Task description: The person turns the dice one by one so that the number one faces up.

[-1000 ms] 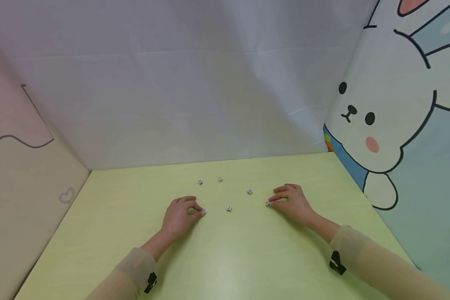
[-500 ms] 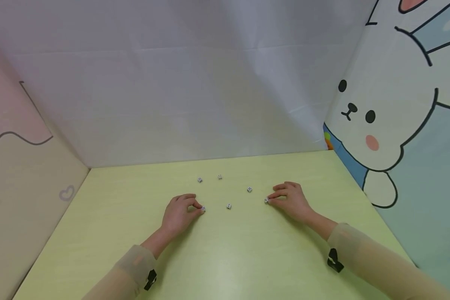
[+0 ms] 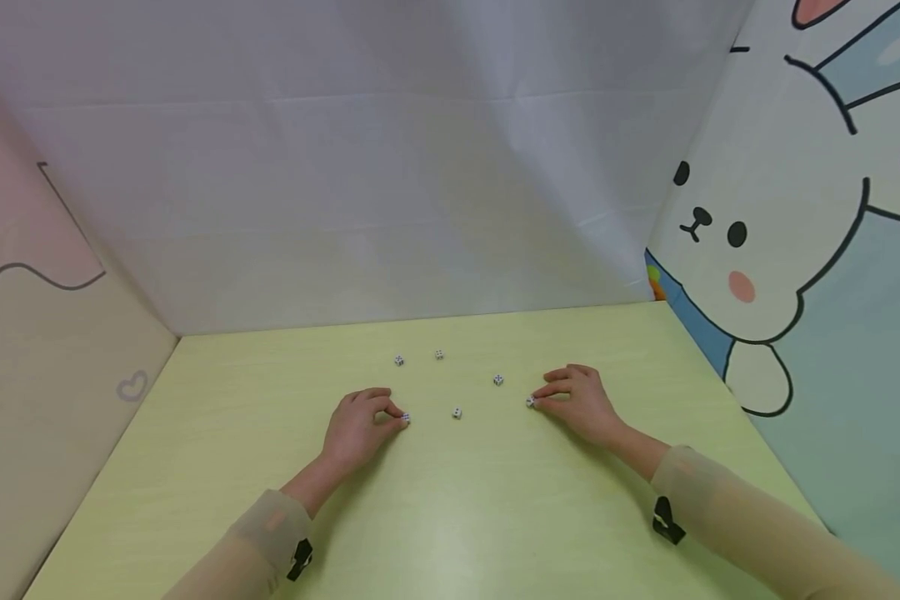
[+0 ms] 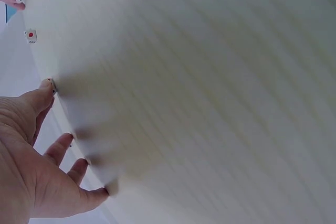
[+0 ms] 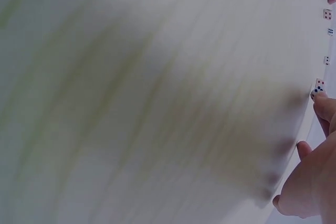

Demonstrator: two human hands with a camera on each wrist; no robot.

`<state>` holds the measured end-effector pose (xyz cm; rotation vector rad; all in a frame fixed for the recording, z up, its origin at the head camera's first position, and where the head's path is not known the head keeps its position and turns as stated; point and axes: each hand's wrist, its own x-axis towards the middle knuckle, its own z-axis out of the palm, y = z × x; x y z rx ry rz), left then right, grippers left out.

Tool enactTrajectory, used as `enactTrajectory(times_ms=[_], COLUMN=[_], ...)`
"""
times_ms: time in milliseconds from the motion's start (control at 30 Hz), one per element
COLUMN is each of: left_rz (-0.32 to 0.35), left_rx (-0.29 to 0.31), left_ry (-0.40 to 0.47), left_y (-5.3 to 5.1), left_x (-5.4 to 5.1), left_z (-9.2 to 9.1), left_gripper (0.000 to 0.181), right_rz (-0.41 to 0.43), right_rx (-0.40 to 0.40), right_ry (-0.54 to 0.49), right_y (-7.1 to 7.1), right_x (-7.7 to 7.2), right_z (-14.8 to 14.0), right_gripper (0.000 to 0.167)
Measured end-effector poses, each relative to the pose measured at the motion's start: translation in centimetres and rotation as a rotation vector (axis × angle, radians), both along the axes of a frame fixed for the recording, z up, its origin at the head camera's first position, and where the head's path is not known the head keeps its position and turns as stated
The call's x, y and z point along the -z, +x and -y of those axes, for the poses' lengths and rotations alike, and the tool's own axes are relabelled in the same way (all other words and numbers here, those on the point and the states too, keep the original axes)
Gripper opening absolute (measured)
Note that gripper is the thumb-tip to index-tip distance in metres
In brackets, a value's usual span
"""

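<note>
My left hand [image 3: 357, 429] pinches a small white die [image 3: 406, 418] between thumb and index finger, low over the table. In the left wrist view the thumb hides most of that die [image 4: 52, 86]. On the other side, my right hand [image 3: 581, 406] pinches a second die [image 3: 530, 402] by its right side. Red and blue pips show on this die [image 5: 318, 88] in the right wrist view. Between the two hands a loose die [image 3: 457, 413] lies on the table, and another die [image 3: 498, 380] sits farther back, just left of my right fingers.
Two more dice lie toward the back, a left one [image 3: 399, 360] and a right one [image 3: 439, 355]. The pale yellow table [image 3: 450, 517] ends at a white cloth backdrop [image 3: 390, 208]. A rabbit-printed panel [image 3: 780, 242] borders the right side, a pale panel [image 3: 52, 400] the left.
My right hand has shifted slightly left with its die. My left hand keeps its pinch in about the same spot, and the loose dice have stayed put.
</note>
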<state>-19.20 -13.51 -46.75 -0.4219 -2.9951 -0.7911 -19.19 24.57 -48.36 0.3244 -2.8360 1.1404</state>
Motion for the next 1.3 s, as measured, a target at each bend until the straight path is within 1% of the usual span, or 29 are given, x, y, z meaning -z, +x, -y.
enactTrajectory(times_ms=[100,300,400,567,767,967,1133,1300], left_rz=[0.002,0.005,0.007,0.008,0.008,0.016,0.014,0.002], left_rx=[-0.001,-0.004,-0.004,0.003,0.010,0.005,0.003,0.007], left_ry=[0.003,0.006,0.012,0.009,0.010,0.019,0.022,0.022], left_y=[0.1,0.3,0.1,-0.2,-0.1,-0.1,-0.3,-0.5], left_x=[0.0,-0.1,-0.1,0.1,0.3,0.8,1.1,1.1], left_z=[0.0,-0.1,0.0,0.2,0.2,0.3,0.3,0.3], left_gripper=[0.008,0.008,0.008,0.008,0.008,0.007,0.007,0.007], right_rz=[-0.002,-0.009,-0.018,-0.022,-0.023,-0.020,-0.046,-0.070], right_rx=[-0.007,-0.027,-0.026,-0.019,-0.006,0.006,-0.004,-0.004], right_ry=[0.011,0.035,0.053,0.075,0.100,0.090,0.093,0.105], right_y=[0.1,0.2,0.1,0.0,0.2,0.5,0.6,0.5], right_x=[0.0,-0.4,-0.6,-0.7,-0.6,-0.4,-0.3,-0.2], right_z=[0.0,-0.1,-0.2,-0.2,-0.3,-0.4,-0.5,-0.6], right_gripper=[0.011,0.009,0.009,0.008,0.007,0.006,0.005,0.006])
